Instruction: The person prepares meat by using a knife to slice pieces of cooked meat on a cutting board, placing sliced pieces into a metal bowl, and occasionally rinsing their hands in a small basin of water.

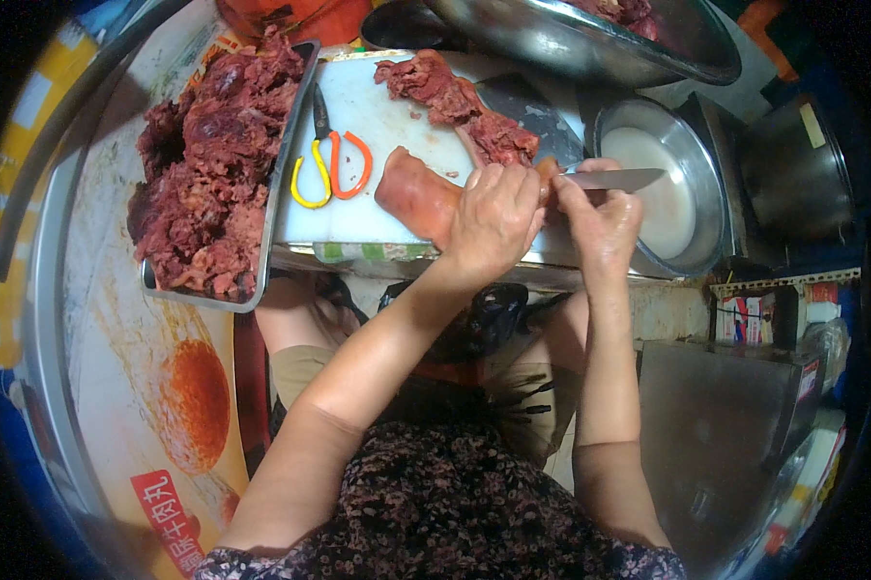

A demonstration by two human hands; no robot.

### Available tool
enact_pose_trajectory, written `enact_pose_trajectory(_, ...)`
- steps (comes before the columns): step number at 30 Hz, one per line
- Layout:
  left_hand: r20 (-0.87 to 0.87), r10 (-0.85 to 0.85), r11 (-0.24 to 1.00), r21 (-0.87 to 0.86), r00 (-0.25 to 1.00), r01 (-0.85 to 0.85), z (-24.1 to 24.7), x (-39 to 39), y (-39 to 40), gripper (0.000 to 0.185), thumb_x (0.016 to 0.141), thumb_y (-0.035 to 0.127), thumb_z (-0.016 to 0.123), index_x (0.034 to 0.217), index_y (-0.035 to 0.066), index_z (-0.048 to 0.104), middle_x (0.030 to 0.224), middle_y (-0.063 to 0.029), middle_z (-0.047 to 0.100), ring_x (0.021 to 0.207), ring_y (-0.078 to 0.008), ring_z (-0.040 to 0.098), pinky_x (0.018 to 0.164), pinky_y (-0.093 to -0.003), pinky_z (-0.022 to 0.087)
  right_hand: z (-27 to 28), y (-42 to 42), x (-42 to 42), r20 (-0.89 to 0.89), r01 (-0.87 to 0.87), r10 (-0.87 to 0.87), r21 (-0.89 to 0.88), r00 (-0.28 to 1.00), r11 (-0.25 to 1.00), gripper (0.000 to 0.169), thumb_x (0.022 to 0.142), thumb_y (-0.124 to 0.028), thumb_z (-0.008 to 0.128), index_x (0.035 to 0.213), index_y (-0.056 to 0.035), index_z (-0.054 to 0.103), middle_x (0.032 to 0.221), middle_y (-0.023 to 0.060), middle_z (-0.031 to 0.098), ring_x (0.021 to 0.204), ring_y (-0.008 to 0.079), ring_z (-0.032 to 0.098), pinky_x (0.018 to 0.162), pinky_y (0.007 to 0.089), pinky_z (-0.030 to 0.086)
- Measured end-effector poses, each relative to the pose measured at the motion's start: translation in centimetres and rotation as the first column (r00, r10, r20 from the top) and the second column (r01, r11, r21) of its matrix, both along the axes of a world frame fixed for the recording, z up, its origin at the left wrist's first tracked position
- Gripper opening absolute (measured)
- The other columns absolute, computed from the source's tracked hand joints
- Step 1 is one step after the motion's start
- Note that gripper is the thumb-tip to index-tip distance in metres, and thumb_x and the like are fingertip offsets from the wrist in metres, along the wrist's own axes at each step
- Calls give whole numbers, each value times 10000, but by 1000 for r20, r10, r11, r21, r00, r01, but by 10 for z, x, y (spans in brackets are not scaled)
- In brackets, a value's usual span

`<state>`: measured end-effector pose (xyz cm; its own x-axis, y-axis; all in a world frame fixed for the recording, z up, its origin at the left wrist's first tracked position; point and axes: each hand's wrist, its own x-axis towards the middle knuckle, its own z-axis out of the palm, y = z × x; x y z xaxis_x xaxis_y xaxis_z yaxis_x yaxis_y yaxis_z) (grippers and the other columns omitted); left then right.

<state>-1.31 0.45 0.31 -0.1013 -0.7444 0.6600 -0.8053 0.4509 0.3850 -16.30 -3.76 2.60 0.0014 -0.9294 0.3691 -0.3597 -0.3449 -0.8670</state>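
Observation:
A smooth, orange-brown piece of meat with skin [414, 190] lies at the front of a white cutting board [348, 94]. My left hand [495, 210] presses down on it, fingers curled over its right part. In my right hand [601, 214] is a knife [620, 179], its blade pointing right and its edge side hard to make out; the fingers are at the meat's right end. Behind my hands lies a long strip of dark red meat [464, 109]. Scissors [327, 148] with yellow and orange handles rest on the board's left part.
A metal tray [250, 301] heaped with dark red meat [218, 145] stands left. A metal bowl of whitish liquid [664, 210] stands right, near a dark pot [791, 174]. A large steel basin [551, 36] holding meat and an orange-red container [305, 18] are behind the board.

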Motion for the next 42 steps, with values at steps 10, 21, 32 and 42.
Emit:
enact_pose_trajectory(10,-28,6,999,32,1000,-6,-2,2,2,476,816,199,800,1180,-46,617,1029,-178,621,965,-377,598,806,-479,471,23,-35,-71,-263,170,-168,-16,950,985,173,828,-57,720,972,27,676,849,182,718,756,284,695,736,386,549)
enact_pose_trajectory(21,46,52,995,86,998,-56,3,1,1,442,811,157,777,1162,-50,606,1049,-171,607,1001,-365,582,846,-483,450,4,-80,-110,-777,-25,191,220,600,975,224,902,-131,712,1066,21,735,1030,264,727,997,417,705,875,480,543)
enact_pose_trajectory(32,130,101,991,75,986,-111,3,9,6,547,826,225,797,1268,-52,631,1000,-132,672,941,-320,634,785,-458,435,21,-34,-81,-293,135,-179,-164,939,977,172,877,-87,727,1006,26,713,904,180,731,786,291,724,704,408,568)
enact_pose_trajectory(42,130,152,988,20,980,-155,-2,11,6,458,824,275,793,1167,-7,681,949,-114,674,903,-306,651,765,-448,438,5,62,0,-549,-61,49,-3,834,998,770,782,27,638,1531,-47,476,1346,216,659,1093,371,704,915,435,583)
